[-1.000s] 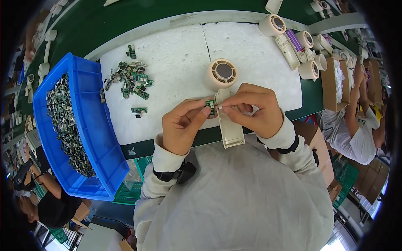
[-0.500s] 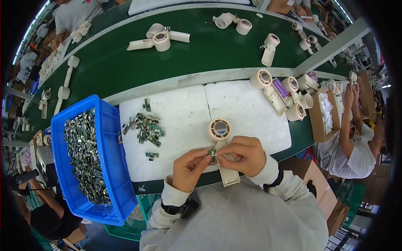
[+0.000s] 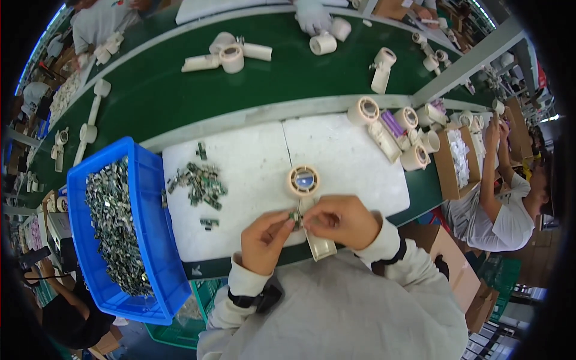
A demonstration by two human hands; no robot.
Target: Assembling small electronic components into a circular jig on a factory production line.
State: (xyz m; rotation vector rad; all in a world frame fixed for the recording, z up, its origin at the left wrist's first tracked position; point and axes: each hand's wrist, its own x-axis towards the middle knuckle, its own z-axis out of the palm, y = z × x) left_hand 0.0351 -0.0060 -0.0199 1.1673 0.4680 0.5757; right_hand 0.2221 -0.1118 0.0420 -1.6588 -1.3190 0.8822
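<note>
My left hand (image 3: 262, 240) pinches a small green circuit board (image 3: 295, 221) between thumb and fingers. Close against the board, the fingertips of my right hand (image 3: 349, 222) are pressed together on something too small to make out. Beneath them lies a cream handheld fan, its round head (image 3: 302, 181) on the white foam mat and its open, trough-like handle (image 3: 320, 246) pointing toward me. My right hand partly covers the join between head and handle. Left of my hands, a loose heap of circuit boards (image 3: 204, 185) rests on the mat (image 3: 255, 156).
A deep blue bin (image 3: 157, 240) full of circuit boards stands at left. Several cream fan parts (image 3: 384, 137) cluster at the mat's far right, beside a cardboard box (image 3: 447, 162). Beyond runs a green belt (image 3: 162, 90) with more fans; a co-worker's gloved hand (image 3: 313, 18) reaches over it.
A co-worker's gloved hand has come in at the far side and grips a fan on the belt. The whole view has shifted slightly. My hands still meet at the circuit board.
</note>
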